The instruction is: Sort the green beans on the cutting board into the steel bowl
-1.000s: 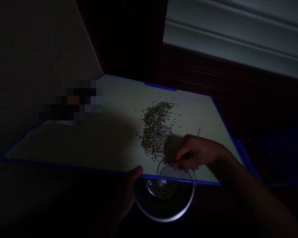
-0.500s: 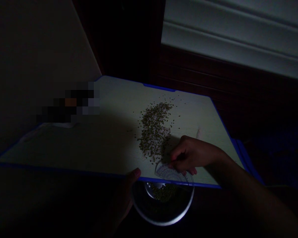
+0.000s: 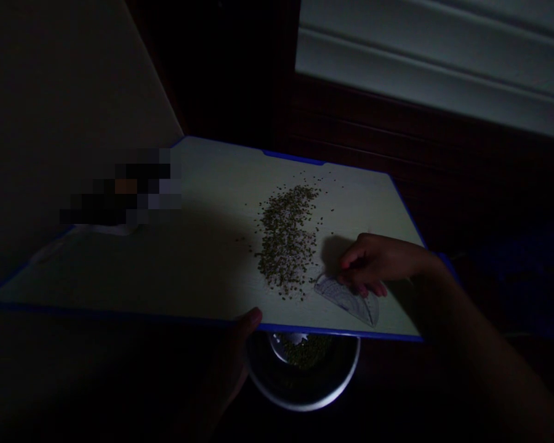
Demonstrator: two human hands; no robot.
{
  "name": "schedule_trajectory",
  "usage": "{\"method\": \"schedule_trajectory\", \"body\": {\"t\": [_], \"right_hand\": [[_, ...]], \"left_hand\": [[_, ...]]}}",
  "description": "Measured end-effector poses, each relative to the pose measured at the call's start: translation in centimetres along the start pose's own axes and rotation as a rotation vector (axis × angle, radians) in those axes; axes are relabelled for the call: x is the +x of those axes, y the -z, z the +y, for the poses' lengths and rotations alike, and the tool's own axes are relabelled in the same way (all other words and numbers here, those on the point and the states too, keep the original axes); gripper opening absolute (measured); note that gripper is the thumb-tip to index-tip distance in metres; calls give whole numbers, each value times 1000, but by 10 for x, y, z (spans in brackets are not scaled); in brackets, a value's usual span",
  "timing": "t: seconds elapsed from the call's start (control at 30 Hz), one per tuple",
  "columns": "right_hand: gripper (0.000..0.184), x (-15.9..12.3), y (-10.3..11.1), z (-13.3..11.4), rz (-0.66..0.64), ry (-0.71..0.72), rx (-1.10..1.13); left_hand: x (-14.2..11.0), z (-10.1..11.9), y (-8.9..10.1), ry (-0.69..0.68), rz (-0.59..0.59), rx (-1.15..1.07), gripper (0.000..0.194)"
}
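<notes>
A clear protractor (image 3: 348, 301) lies low over the pale, blue-edged board (image 3: 203, 264), its flat edge tilted toward the near right. Fingers of my right hand (image 3: 367, 264) are closed on its upper edge. Just left of it spreads a heap of small greenish-brown beans or seeds (image 3: 286, 240). My left hand (image 3: 240, 351) grips the board's near edge with the thumb on top; its other fingers are hidden in the dark. Below that edge sits a round metal bowl (image 3: 305, 403) with more of the small green beans (image 3: 307, 351) inside, partly covered by the board.
A pixelated dark object (image 3: 120, 191) rests at the board's far left, by a wall (image 3: 64, 92). Pale horizontal panels (image 3: 434, 55) are at the upper right. Dim blue material (image 3: 521, 283) shows at the right. The room is very dark.
My right hand has moved away from the near edge, up and to the right, with the protractor, which now lies wholly over the board. The left hand stays at the edge.
</notes>
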State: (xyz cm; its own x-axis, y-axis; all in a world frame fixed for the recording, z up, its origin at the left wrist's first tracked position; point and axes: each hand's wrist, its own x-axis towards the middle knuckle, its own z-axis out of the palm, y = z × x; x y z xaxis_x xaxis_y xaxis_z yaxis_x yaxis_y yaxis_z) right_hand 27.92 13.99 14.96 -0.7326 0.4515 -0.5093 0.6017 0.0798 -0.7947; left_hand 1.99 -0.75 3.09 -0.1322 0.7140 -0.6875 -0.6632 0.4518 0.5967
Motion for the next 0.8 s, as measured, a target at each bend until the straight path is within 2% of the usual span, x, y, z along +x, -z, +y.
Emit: {"method": "schedule_trajectory", "body": {"t": [0.17,0.33,0.6,0.8], "right_hand": [[15,-13,14,2,105,-4,-79],[16,-14,18,3,177,29,-82],[25,3,1,0,127,24,-74],[23,1,-3,-6,63,-1,-73]], "left_hand": [[-2,-1,0,24,-62,-1,16],[2,-6,4,3,-114,-34,29],[1,-6,4,-26,-110,-59,34],[-1,-3,0,-16,-108,-42,23]]}}
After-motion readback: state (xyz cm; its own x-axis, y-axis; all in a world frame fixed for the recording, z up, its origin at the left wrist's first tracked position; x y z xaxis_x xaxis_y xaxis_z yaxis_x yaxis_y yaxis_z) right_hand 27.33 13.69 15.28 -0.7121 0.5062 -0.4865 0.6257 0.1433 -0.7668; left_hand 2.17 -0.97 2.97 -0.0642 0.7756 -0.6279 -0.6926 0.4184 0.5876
